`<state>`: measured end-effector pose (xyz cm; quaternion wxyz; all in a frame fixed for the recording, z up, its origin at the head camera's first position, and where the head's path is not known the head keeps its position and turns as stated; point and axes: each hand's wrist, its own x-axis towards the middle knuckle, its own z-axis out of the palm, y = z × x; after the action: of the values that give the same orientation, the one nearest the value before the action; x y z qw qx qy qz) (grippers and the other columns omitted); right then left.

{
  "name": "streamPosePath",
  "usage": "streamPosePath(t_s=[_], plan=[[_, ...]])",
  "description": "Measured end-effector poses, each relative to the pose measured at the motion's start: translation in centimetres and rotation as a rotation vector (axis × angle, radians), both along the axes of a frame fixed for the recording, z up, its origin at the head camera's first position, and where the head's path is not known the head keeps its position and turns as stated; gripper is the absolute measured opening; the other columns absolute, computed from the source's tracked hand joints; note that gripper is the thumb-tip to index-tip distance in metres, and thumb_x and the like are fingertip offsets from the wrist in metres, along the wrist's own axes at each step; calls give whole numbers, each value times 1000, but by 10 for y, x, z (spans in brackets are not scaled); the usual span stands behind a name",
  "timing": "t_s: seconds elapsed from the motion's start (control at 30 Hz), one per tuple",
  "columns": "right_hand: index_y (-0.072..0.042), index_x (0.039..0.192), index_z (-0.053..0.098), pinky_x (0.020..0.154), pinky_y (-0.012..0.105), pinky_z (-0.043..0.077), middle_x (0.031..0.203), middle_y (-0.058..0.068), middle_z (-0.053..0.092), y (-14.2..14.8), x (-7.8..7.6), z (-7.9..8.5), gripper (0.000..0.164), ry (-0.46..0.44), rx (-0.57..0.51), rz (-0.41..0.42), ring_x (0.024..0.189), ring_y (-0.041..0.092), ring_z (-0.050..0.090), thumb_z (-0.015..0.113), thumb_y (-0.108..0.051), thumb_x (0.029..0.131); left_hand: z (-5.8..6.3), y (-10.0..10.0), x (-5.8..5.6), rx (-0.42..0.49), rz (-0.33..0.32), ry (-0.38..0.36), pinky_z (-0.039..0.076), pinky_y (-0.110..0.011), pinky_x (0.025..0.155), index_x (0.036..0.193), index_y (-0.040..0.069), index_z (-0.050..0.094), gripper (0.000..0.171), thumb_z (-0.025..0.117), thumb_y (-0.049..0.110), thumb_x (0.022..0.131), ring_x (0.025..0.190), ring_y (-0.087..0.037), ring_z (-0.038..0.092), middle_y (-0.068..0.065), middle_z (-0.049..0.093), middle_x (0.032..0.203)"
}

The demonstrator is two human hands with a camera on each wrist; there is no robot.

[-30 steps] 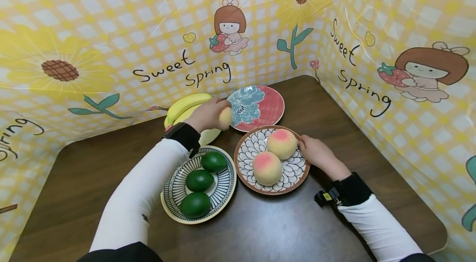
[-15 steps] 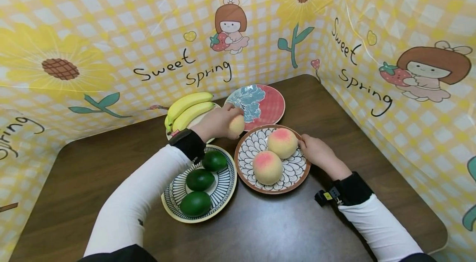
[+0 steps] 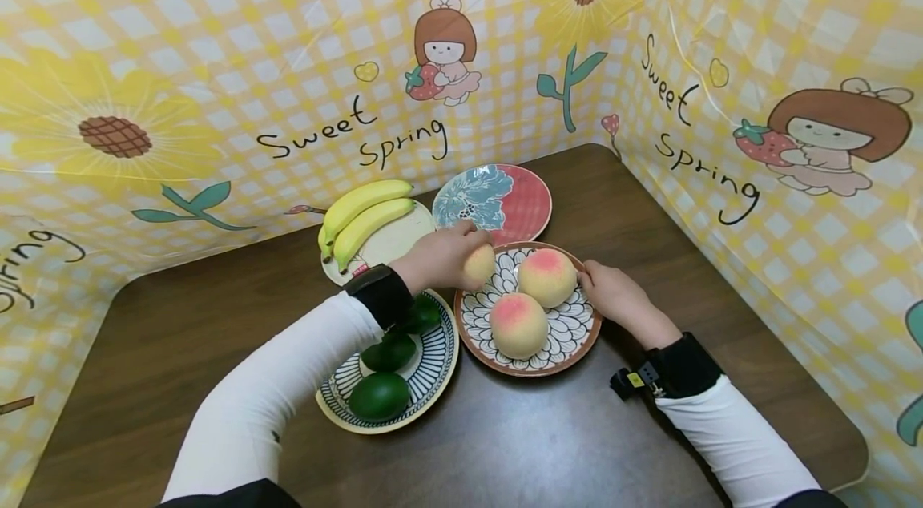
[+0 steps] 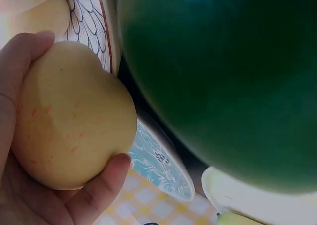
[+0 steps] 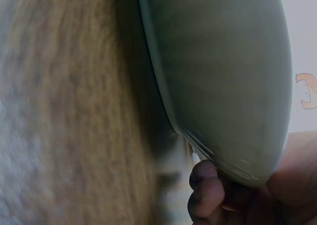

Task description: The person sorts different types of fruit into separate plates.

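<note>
My left hand (image 3: 441,256) grips a peach (image 3: 479,266) over the upper left rim of a brown-rimmed plate (image 3: 472,324). In the left wrist view, thumb and fingers curl round that peach (image 4: 74,121). Two pink-topped peaches, one nearer (image 3: 519,325) and one farther (image 3: 547,278), sit on the plate. With its thumb and fingers, my right hand (image 3: 616,296) pinches the plate's right rim. The right wrist view has the plate's pale outer side (image 5: 223,81) with fingers bent at its edge.
Left of the peach plate, a striped plate (image 3: 433,404) holds dark green oval fruits (image 3: 379,397), partly under the left forearm. Behind stand a pale plate (image 3: 397,235) with bananas (image 3: 371,223) and a red-and-blue plate (image 3: 530,207). Patterned cloth walls (image 3: 303,35) surround the table.
My left hand has carried the peach rightward and nearer, from beside the bananas to over the brown-rimmed plate's edge. The right hand has stayed on the rim.
</note>
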<state>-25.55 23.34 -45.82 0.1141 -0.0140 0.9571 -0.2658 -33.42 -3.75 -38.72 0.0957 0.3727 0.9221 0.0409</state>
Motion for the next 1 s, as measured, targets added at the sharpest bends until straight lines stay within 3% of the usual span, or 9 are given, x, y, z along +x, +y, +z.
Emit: streamPosePath(t_s=[0.2,0.77,1.0], plan=[[8,122,55,73,41,48,93,20,63,0,-3,2,35,-1,0,0,81,30,60,39,-21,110,3,5,4,12,7,9,57,-45,86,146,19,54,74,83,33,79,102,-31,64,-13,56,133],[8,122,55,76,44,48,98,22,63,-1,3,0,34,5,-17,9,85,31,59,39,-20,109,2,19,17,7,-92,19,56,-45,86,142,19,56,69,82,36,81,105,-32,66,-14,58,138],[7,120,55,75,43,48,96,21,63,-2,4,0,33,8,-15,10,84,30,59,39,-19,109,-1,20,17,-4,-113,-38,55,-44,90,140,22,57,65,83,34,82,110,-30,63,-11,53,139]])
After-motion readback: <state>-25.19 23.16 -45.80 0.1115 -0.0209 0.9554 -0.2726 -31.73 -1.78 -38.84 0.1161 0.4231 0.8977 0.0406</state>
